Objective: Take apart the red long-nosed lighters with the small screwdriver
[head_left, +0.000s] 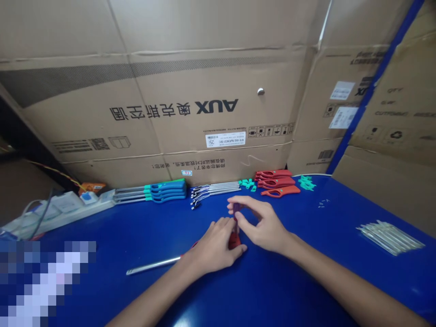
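Note:
A red long-necked lighter (234, 241) lies on the blue table, its metal tube (153, 265) pointing left. My left hand (218, 245) presses down over its body and holds it, hiding most of the red part. My right hand (260, 222) is closed at the fingertips around the purple handle of a small screwdriver (236, 208). This screwdriver stands nearly upright, with its shaft reaching down to the red body. Whether a screw sits under its tip is hidden.
Blue lighters (168, 190) lie stacked at the back, beside metal tubes with wires (218, 187), small green pieces (248, 184) and red handles (281, 191). Green parts (306, 182), tiny screws (323, 203) and bagged rods (391, 237) lie right. A power strip (61, 209) stands left. Cardboard (177, 81) walls the back.

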A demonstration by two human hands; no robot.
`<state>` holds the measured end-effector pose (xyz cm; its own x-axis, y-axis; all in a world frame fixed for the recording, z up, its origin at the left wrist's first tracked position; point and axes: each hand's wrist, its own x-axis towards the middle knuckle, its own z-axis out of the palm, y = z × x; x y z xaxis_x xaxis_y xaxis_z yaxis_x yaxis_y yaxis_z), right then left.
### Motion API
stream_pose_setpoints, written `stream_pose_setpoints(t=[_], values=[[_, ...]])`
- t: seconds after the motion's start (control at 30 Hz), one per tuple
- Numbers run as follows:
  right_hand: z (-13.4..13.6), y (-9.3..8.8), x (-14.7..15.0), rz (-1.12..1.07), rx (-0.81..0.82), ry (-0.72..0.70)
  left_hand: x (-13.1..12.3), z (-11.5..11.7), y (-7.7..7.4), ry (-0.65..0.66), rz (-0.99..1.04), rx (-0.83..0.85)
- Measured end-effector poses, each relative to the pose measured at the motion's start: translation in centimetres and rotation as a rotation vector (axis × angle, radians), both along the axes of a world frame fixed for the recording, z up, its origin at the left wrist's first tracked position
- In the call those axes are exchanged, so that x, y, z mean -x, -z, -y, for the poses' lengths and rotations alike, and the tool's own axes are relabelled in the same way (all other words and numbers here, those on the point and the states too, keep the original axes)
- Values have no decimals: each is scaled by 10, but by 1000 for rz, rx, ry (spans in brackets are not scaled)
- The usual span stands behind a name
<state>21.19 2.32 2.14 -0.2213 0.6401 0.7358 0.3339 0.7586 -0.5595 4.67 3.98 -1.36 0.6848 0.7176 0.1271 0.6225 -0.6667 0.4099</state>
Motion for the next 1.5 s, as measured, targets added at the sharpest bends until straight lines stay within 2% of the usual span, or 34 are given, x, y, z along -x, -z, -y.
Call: stream_pose_setpoints(t=[0.1, 0.23, 0.3, 0.47, 0.67, 0.77, 0.93, 1.13, 1.37, 1.5], values=[[2, 1, -1, 92, -64, -12, 1, -1, 6, -3, 49, -14], [1, 3, -1, 292, -166, 106, 2, 0, 7, 20, 15, -50], [-1, 6, -1, 258, -140, 132, 2, 1, 7, 8, 4, -53], [2, 12, 1, 96, -16, 71, 1, 1, 7, 19, 4, -62], [5, 6, 4, 244, -142, 133, 0, 4, 1, 40, -64, -72], [2, 6, 2, 229, -102, 136, 0, 4, 1, 23, -78, -70], [1, 7, -1, 103, -13, 27, 1, 4, 4, 26, -46, -77], [2, -2, -3, 219, -120, 103, 1, 3, 3, 20, -54, -69], [2, -2, -5, 137, -65, 3, 1, 3, 3, 35, -29, -78], [2, -2, -4, 246, -123, 85, 0, 3, 3, 26, -62, -72]])
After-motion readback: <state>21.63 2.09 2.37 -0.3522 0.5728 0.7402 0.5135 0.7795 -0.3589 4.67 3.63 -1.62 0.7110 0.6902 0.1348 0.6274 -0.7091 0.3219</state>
